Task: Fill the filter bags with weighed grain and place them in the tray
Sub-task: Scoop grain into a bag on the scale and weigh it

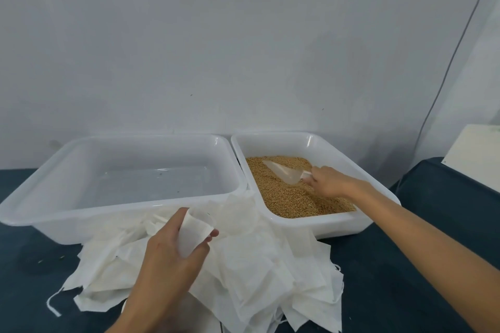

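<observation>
My left hand (pixel 173 249) grips one white filter bag (pixel 193 232), lifted off a heap of loose white filter bags (pixel 259 273) at the table's front. Behind the heap on the left stands a translucent tray (pixel 48 186) with nothing in it. To the right, a white tray (pixel 373 186) holds golden grain (pixel 286 197). My right hand (pixel 330 182) reaches into that tray and holds the handle of a clear plastic scoop (pixel 284 173), whose blade lies on the grain.
The table (pixel 433 238) is covered in dark blue cloth. A pale wall rises close behind both trays. A cream box (pixel 473 151) sits at the far right, and a thin cable (pixel 454 62) runs down the wall beside it.
</observation>
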